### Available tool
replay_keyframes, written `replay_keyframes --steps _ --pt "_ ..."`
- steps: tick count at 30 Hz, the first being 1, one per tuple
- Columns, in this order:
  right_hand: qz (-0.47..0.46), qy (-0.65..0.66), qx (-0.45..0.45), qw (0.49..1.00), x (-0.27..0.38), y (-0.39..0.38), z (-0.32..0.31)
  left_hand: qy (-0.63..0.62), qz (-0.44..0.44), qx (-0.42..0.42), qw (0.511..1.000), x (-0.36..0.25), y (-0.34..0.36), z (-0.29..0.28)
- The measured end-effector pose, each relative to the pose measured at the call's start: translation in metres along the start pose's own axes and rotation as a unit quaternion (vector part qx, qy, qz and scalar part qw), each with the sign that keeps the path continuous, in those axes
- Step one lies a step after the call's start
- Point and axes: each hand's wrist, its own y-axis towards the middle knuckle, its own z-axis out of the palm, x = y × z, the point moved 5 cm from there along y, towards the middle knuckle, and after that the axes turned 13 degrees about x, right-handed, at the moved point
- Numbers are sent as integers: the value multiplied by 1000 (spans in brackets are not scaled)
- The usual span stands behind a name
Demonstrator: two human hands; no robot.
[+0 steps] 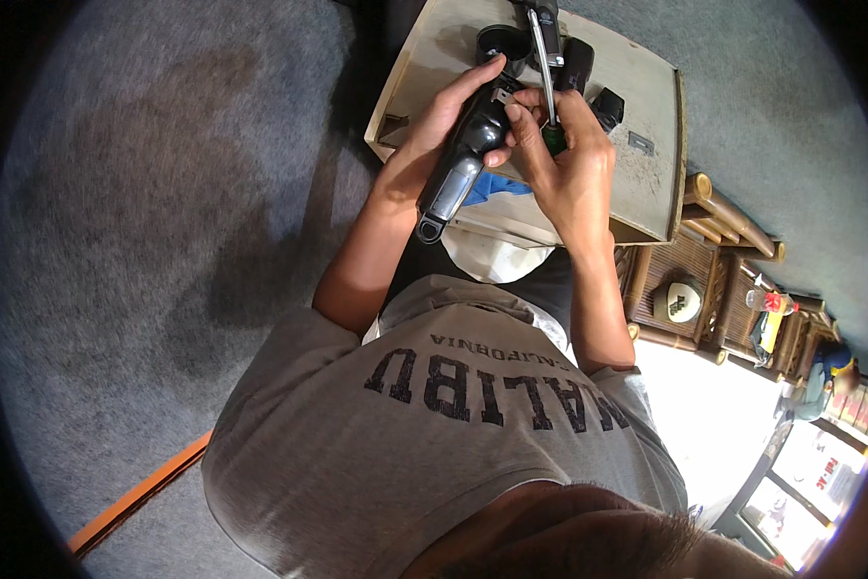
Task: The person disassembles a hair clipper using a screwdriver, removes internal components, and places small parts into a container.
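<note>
My left hand is wrapped round a black and silver hair clipper, which is tilted with its hanging loop end toward me. At its far end sits a small metal blade. My right hand has its thumb and fingertips at that blade. The same hand holds a screwdriver with a green handle, its metal shaft pointing away from me. The handle is partly hidden by my fingers. Both hands are above a pale table.
On the table are a round black cup, another black clipper, a dark oblong item, a black piece and a flat metal plate. Blue cloth lies below my hands. Bamboo furniture with a cap stands right.
</note>
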Motion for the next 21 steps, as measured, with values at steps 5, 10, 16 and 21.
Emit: replay_keyframes --steps 5,10,16,21 --pt "-29 -84 -9 996 15 0 -3 10 21 17 1000 0 2 0" --pt "-38 -78 -21 996 17 -3 -2 -35 59 17 997 -1 5 -4" --pt "-30 -123 -17 992 17 -3 1 -25 50 27 998 -1 2 -2" --pt "6 -124 5 992 25 -3 3 -2 35 -15 999 1 2 -14"
